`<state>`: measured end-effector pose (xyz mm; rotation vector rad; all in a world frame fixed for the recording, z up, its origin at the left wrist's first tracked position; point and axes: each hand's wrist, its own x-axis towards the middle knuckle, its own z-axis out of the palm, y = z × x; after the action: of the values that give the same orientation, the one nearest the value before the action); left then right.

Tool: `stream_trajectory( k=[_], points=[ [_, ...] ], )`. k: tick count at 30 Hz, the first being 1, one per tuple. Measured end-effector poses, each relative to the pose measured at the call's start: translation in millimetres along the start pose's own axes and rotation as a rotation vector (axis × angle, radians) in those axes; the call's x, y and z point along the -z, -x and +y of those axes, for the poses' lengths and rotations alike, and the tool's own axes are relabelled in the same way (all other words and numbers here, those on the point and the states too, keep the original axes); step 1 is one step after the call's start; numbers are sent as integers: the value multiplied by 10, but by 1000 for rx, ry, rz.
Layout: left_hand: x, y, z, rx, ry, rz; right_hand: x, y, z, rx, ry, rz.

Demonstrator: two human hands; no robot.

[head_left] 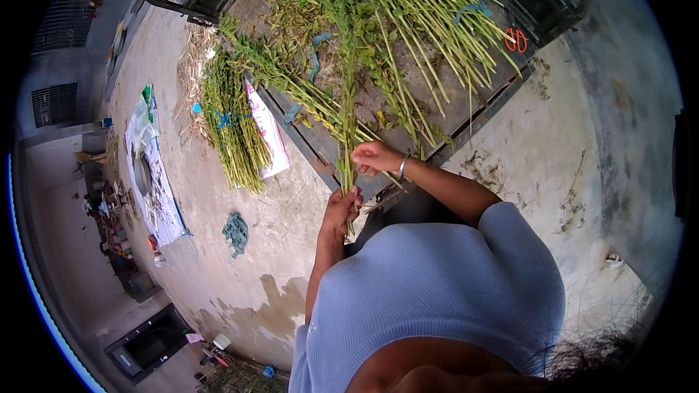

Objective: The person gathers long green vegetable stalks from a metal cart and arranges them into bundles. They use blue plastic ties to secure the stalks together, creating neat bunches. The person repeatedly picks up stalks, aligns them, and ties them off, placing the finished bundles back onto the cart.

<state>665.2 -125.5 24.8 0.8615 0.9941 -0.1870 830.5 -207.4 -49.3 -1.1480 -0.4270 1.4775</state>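
A narrow bundle of green leafy stalks runs up from my left hand, which is wrapped round its lower ends. My right hand, with a silver bangle at the wrist, is beside the same stalks a little higher up. Its fingers are curled in at the stalks; what they pinch, if anything, is too small to make out. The upper, leafy part of the bundle lies over the dark cart bed. More cut stalks are spread there, their bare ends pointing right and toward me.
Blue-green cloth strips lie among the stalks, and red loops at the bed's right edge. On the concrete floor to the left are a tied stalk bundle, a crumpled teal cloth and a white sheet. Metal rails border the cart.
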Motion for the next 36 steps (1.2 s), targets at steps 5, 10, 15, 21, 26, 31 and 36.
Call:
stream_trajectory(
  k=[5,10,15,21,26,31,36],
  points=[
    [61,8,62,-28,74,17,-181,532,217,-60,85,-310],
    [51,-100,-131,-55,44,74,-475,870,285,145,400,-111],
    [-196,-122,-195,-39,0,135,-635,901,240,577,752,269],
    [-161,-119,-254,-61,2,152,106,799,631,580,667,843],
    [-28,-93,-241,-97,-105,173,1265,1770,1133,-831,1318,362],
    [-87,-112,-250,-147,-144,33,1466,1557,1416,-539,1245,454],
    [-113,-137,-240,-21,-35,-5,1088,439,1955,-410,1036,645]
  ],
)
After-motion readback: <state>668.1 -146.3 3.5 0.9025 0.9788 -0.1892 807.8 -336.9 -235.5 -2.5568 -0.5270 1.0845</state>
